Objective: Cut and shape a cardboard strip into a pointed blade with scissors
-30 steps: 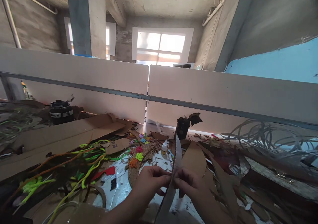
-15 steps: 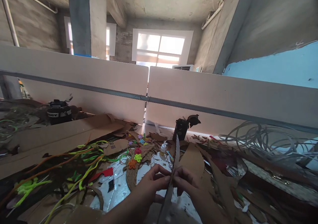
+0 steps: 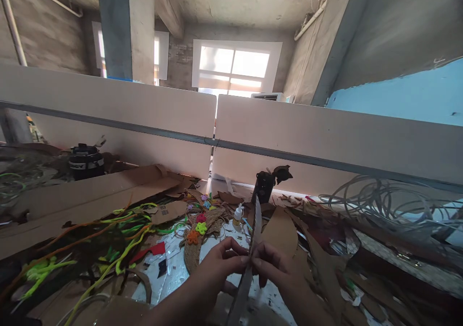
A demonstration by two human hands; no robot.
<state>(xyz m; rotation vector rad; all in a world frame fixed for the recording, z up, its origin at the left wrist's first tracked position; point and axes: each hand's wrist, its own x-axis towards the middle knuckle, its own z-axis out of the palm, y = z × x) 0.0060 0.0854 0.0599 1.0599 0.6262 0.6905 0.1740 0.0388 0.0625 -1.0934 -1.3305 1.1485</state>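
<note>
A long, narrow piece that looks like cardboard point(image 3: 256, 227) stands nearly edge-on in front of me, its upper end pointing away and its edge rough. My left hand point(image 3: 226, 263) pinches it from the left with thumb and fingers. From the other side, my right hand point(image 3: 273, 264) also pinches it, the fingertips of both hands almost meeting. Just beyond stands a small bottle point(image 3: 238, 216) with a white cap. Left of the hands lies a curved, rope-covered piece point(image 3: 191, 258) bearing an orange flower point(image 3: 193, 237), a yellow flower point(image 3: 201, 228) and a pink one point(image 3: 200, 217).
Green, yellow and orange fuzzy stems point(image 3: 128, 253) spread at left beside a red scrap point(image 3: 155, 250). A black container point(image 3: 263, 187) stands behind the bottle. Cardboard pieces point(image 3: 281, 232) and coiled clear tubing point(image 3: 365, 205) lie at right. A pale partition point(image 3: 289, 123) runs across the back.
Both hands keep their pinch on the cardboard piece, which has barely shifted. The view has moved very slightly.
</note>
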